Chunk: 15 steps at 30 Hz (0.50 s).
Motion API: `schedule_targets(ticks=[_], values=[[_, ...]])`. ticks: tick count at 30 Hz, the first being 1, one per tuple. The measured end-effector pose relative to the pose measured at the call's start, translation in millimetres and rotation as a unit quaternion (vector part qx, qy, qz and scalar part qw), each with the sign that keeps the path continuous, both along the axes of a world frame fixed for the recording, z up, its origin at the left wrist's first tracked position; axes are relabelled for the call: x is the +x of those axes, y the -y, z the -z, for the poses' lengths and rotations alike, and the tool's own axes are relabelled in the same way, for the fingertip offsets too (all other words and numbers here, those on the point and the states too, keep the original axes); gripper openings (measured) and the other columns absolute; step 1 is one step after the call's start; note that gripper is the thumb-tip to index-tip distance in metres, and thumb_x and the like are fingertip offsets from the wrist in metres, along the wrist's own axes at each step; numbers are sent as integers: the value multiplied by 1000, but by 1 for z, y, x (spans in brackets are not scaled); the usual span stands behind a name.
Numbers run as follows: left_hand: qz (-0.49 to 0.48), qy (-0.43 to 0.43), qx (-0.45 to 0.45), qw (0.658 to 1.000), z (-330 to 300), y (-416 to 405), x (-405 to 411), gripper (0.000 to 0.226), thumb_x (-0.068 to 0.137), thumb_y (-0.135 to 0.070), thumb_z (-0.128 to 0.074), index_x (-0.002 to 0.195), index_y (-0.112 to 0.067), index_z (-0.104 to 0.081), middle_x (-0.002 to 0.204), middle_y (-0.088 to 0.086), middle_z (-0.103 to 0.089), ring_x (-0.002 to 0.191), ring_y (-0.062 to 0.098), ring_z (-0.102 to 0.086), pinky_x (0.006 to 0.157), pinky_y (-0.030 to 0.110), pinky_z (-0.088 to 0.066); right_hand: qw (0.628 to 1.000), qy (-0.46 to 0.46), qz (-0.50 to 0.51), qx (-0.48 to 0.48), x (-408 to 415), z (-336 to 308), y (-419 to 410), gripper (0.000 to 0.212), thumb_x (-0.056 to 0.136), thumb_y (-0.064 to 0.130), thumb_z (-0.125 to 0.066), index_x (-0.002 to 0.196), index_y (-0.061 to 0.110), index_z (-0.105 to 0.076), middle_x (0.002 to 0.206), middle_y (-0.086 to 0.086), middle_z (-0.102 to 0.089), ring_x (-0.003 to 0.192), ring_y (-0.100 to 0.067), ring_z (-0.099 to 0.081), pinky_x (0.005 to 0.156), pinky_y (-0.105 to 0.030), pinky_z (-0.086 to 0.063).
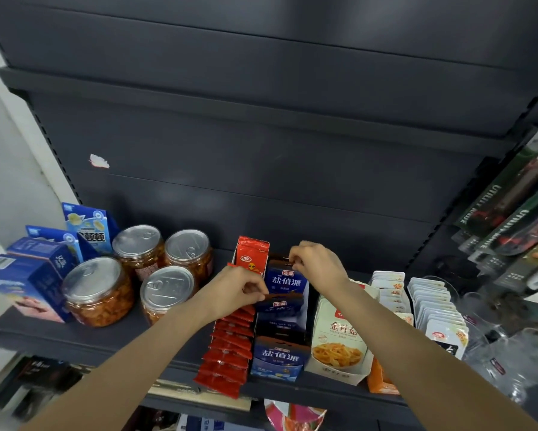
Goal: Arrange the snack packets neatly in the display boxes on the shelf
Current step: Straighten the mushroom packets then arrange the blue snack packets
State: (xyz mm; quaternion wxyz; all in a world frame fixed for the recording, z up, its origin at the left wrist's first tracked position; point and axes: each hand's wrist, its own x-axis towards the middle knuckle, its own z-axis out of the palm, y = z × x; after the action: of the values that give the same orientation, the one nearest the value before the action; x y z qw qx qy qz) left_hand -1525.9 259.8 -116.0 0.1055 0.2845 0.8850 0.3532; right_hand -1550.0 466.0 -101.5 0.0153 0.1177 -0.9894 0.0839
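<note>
My dark shelf (155,334) carries blue cartons (28,281), four jars (96,290) and snack display boxes (280,356).

On the left of the dark shelf (155,340) stand four clear jars (98,290) with silver pull-tab lids, holding orange-red preserved food. Beside them, further left, sit blue cartons (28,281), some upright, some lying flat. At the far right hang utility knife packs (510,194) in green and black card. Clear glassware (507,353) stands below them.
</note>
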Motion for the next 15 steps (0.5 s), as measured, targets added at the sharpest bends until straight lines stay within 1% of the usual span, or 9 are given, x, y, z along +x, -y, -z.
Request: schedule_targets(ticks=[3,5,9,11,13,15], values=[[2,1,-6,1000,1,-1,-3,10,87,-17,-66,94,-22,-71,89,-19,-64,88,-6,-60,76,6,-44,1000,-19,15,-6,-7,8,1,12,92,12,-54,101,14,-61,100,-2,-56,87,-16,-56,68,-27,-47],[2,2,-11,1000,3,0,-4,10,87,-17,-65,95,-22,-70,93,-18,-64,90,-5,-60,77,7,-45,1000,-21,15,-11,-10,12,2,9,90,12,-56,99,13,-59,99,-2,-54,88,-15,-54,69,-27,-47],[8,2,-16,1000,1,0,-8,11,88,-17,-65,97,-21,-70,100,-11,-68,94,-2,-61,83,13,-48,999,-39,-3,19,-13,13,2,10,88,9,-58,96,12,-53,99,-2,-52,93,-17,-50,72,-31,-49],[9,3,-18,1000,-1,-1,-8,11,88,-18,-64,97,-21,-70,101,-10,-68,95,-2,-61,85,16,-49,999,-18,-13,27,-15,10,1,11,87,8,-59,95,11,-53,99,-3,-52,94,-18,-51,71,-33,-49],[-5,5,-5,1000,-3,-2,-9,10,89,-18,-63,96,-23,-69,99,-11,-67,93,-2,-61,83,16,-50,1000,5,-15,6,-14,2,0,11,87,13,-61,95,12,-54,98,-3,-52,92,-19,-53,71,-34,-49],[-30,8,10,999,-4,-4,-10,10,89,-17,-63,96,-22,-68,97,-11,-66,89,0,-61,77,14,-50,998,-2,2,-62,-8,-8,-2,9,88,18,-62,93,13,-57,94,-1,-53,87,-17,-56,72,-33,-50]])
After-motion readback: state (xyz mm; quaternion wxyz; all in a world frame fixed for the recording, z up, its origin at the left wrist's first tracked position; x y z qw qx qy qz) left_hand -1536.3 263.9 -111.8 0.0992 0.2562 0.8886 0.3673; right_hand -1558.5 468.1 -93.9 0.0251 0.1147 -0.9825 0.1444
